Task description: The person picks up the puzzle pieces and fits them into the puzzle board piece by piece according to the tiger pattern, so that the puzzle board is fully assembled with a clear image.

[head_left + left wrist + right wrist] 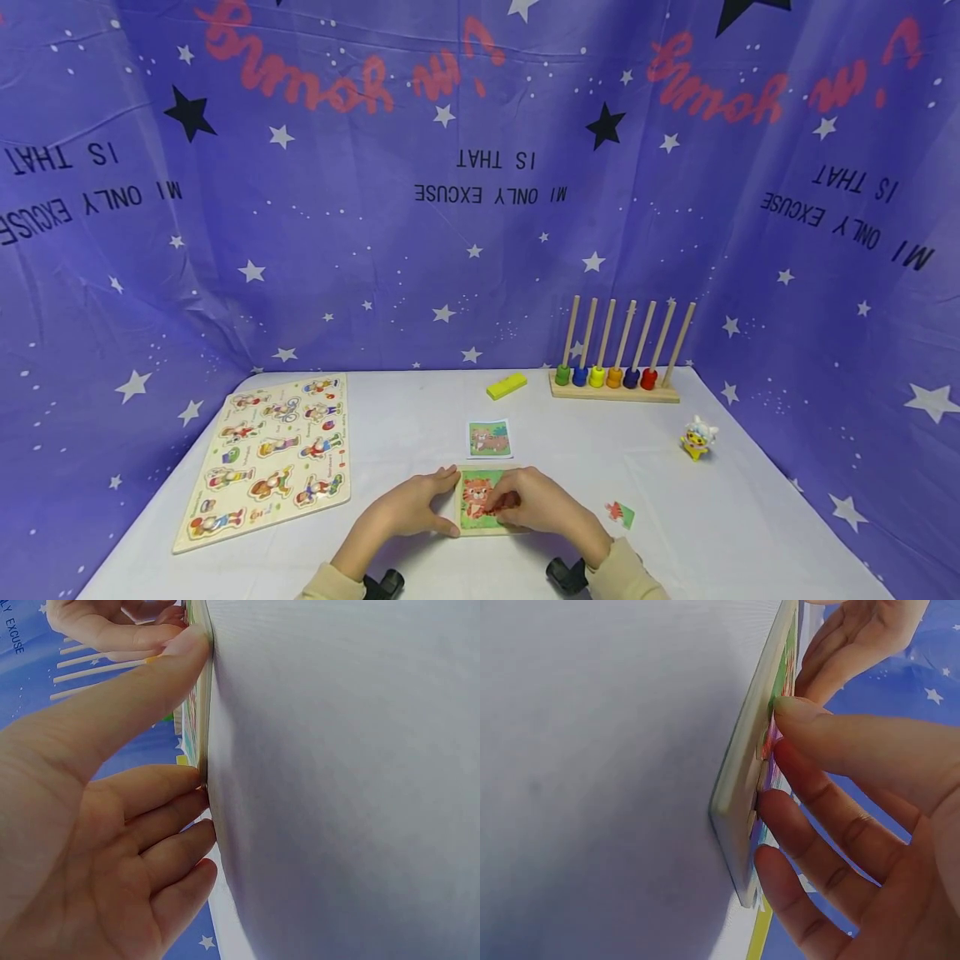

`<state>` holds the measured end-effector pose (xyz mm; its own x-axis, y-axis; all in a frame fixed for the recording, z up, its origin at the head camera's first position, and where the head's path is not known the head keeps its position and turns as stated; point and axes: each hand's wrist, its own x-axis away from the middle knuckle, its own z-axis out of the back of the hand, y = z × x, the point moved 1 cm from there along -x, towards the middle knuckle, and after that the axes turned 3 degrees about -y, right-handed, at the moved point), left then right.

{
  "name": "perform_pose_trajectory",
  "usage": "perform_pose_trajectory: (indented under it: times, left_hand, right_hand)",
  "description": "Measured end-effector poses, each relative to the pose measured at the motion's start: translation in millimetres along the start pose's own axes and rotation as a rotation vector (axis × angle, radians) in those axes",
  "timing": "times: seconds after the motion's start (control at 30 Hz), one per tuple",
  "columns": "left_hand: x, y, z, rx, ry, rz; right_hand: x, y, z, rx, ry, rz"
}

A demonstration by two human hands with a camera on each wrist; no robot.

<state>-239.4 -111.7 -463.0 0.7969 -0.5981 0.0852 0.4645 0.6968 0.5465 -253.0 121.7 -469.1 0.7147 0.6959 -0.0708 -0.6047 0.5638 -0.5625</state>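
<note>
In the head view a small wooden puzzle board [474,524] with a red cartoon animal on green lies flat near the table's front. My left hand [408,506] holds its left side, thumb at the near corner and forefinger at the far one. The left wrist view shows that thumb [184,656] against the board's edge. My right hand [536,502] is over the board's right half, thumb and forefinger pinching a puzzle piece [775,729] at its surface. The fingers partly hide that piece. A loose puzzle piece [619,513], red and green, lies right of the right hand.
Behind the board lies a picture card [489,439], with a yellow block [507,386] farther back. A large peg puzzle [273,450] takes up the left side. At the back right stands a peg rack with coloured beads [615,394]; a small figurine [698,437] is nearer the right edge.
</note>
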Motion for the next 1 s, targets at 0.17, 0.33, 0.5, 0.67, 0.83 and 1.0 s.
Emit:
perform_pose_trajectory:
  times: [0.17,0.33,0.5,0.67,0.83,1.0]
  left_hand:
    - [-0.3,-0.3,-0.9,0.003,-0.005,-0.012]
    - [0.9,-0.2,-0.4,0.002,-0.002,-0.010]
    - [0.6,-0.2,-0.1,0.005,0.000,-0.021]
    - [0.5,-0.2,-1.6,0.011,-0.003,-0.007]
    - [0.3,-0.7,-1.6,0.008,-0.006,-0.002]
    - [0.9,-0.9,-1.1,0.012,-0.005,0.002]
  right_hand:
    - [2.9,1.5,0.8,-0.015,-0.004,0.014]
    - [7.2,5.6,2.3,-0.021,0.002,0.063]
    - [16.8,10.7,9.6,-0.021,0.040,0.067]
    - [34.6,16.2,24.4,-0.014,0.065,0.023]
    - [56.5,24.0,39.5,0.032,0.083,-0.007]
    - [77.8,33.3,49.7,0.053,0.084,-0.017]
